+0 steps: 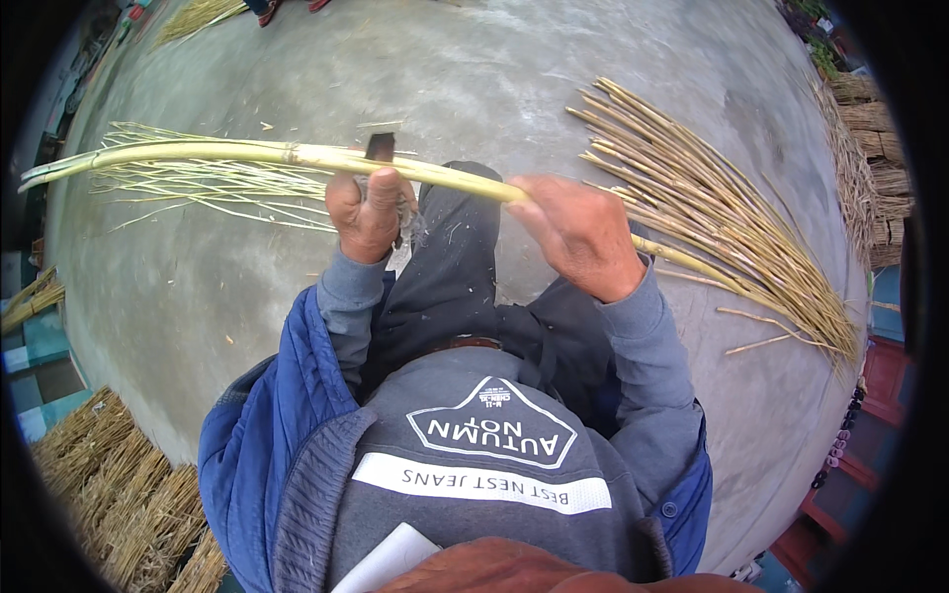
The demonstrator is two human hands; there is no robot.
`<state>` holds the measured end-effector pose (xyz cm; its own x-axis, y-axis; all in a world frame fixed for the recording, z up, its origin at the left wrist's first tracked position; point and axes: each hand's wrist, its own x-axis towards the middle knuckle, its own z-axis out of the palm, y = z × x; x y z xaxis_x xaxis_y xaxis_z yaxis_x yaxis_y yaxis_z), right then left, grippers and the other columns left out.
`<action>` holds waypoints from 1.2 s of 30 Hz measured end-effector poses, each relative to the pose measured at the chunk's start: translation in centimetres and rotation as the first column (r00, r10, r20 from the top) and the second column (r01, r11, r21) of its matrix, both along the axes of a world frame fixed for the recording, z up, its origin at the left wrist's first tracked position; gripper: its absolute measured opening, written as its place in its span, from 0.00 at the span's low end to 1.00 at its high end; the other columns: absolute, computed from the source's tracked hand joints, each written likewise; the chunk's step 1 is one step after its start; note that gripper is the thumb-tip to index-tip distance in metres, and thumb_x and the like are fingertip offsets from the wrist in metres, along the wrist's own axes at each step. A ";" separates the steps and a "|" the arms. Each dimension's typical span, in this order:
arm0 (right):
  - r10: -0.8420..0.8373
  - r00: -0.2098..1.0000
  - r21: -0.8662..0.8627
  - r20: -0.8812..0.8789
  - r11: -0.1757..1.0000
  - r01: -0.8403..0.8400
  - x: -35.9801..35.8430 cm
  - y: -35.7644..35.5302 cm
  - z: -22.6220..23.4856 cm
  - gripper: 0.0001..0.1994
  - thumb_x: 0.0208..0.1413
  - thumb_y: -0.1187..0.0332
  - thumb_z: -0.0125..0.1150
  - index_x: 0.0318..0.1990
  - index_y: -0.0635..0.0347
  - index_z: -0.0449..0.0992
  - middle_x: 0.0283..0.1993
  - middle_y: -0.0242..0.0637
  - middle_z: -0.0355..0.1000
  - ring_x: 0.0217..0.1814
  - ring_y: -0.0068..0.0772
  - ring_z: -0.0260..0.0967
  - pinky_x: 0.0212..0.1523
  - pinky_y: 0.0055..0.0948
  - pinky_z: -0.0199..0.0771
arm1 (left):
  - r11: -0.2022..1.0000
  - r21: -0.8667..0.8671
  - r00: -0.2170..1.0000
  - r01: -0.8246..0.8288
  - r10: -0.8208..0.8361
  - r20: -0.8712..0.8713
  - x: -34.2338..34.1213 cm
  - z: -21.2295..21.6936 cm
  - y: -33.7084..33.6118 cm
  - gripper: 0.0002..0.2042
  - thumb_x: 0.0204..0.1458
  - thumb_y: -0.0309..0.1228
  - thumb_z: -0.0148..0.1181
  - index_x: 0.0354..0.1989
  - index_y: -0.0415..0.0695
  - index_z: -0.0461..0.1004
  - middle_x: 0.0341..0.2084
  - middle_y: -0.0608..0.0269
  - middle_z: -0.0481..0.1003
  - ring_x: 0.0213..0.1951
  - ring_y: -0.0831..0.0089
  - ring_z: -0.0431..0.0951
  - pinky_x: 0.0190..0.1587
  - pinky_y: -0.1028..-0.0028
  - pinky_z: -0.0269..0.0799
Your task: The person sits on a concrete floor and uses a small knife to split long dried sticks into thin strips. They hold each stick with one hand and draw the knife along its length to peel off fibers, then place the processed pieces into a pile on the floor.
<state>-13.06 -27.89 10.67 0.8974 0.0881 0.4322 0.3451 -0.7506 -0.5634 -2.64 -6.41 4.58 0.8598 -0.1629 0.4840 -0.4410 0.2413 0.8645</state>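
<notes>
A long pale green-yellow stalk (227, 151) runs crosswise in front of me, its left end split into strands. My right hand (583, 237) is closed around it, and its thinner end comes out behind that hand toward the right. My left hand (368, 212) is closed too, thumb up against the stalk. Out of its top sticks a dark flat knife blade (380, 146), partly behind the stalk. Greyish fibres or cloth show beside the left fingers; the handle is hidden.
Pale stripped stalks (213, 193) lie on the concrete floor (474, 69) at the left. A fan of brown unstripped stalks (712, 188) lies at the right. Dry bundles (119, 484) sit at the lower left, others (875, 148) along the right edge. Someone's feet (267, 12) show at the top.
</notes>
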 end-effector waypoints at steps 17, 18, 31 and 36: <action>0.095 0.995 0.001 0.015 0.995 -0.095 0.4 0.9 1.3 0.09 0.62 0.70 0.68 0.47 0.62 0.82 0.38 0.47 0.81 0.33 0.51 0.79 0.33 0.40 0.76 | 0.961 0.275 0.967 0.023 -0.090 0.237 0.0 -1.6 -0.3 0.22 0.67 0.49 0.62 0.35 0.38 0.72 0.24 0.60 0.74 0.23 0.74 0.75 0.27 0.73 0.70; 0.045 0.998 0.016 0.041 0.999 -0.045 0.3 0.9 1.2 0.09 0.61 0.70 0.69 0.47 0.62 0.82 0.37 0.47 0.80 0.33 0.51 0.78 0.32 0.41 0.76 | 0.987 0.152 0.986 0.056 -0.079 0.149 -0.2 -1.7 -0.3 0.23 0.68 0.49 0.61 0.35 0.38 0.72 0.23 0.60 0.74 0.22 0.74 0.74 0.27 0.73 0.70; 0.020 0.995 -0.064 0.098 0.998 -0.014 -0.4 2.2 1.0 0.09 0.61 0.65 0.68 0.39 0.57 0.74 0.30 0.39 0.73 0.30 0.48 0.75 0.27 0.43 0.71 | 0.997 0.032 0.997 0.069 -0.069 0.019 -3.5 -3.6 -1.7 0.26 0.71 0.54 0.52 0.41 0.37 0.72 0.26 0.61 0.74 0.26 0.75 0.73 0.28 0.73 0.70; 0.039 0.994 -0.071 0.103 0.997 -0.032 -0.6 3.0 1.6 0.09 0.61 0.65 0.68 0.43 0.58 0.76 0.32 0.39 0.75 0.31 0.46 0.76 0.27 0.42 0.73 | 0.990 0.132 0.993 0.054 -0.066 0.095 -3.3 -3.0 -1.3 0.28 0.70 0.54 0.55 0.39 0.34 0.75 0.27 0.61 0.74 0.31 0.73 0.72 0.34 0.69 0.69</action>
